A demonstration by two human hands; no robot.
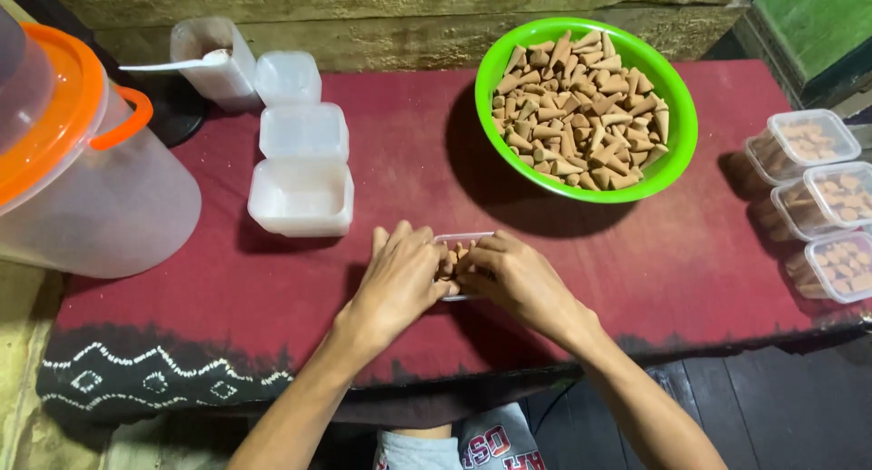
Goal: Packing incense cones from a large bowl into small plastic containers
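Note:
A small clear plastic box [461,242] with several brown cones inside sits on the red cloth near the table's front edge. My left hand [400,279] covers its left side and my right hand [518,277] covers its right side; the fingertips of both meet over the cones. Most of the box is hidden beneath the hands. Behind them stands a green bowl [674,152] heaped with brown cones [581,111].
Empty clear boxes [302,170] lie stacked at the left, beside a cup with a white spoon [177,65]. A big clear jug with an orange lid [82,161] stands far left. Three filled, lidded boxes [822,202] line the right edge. A red cloth [708,252] covers the table.

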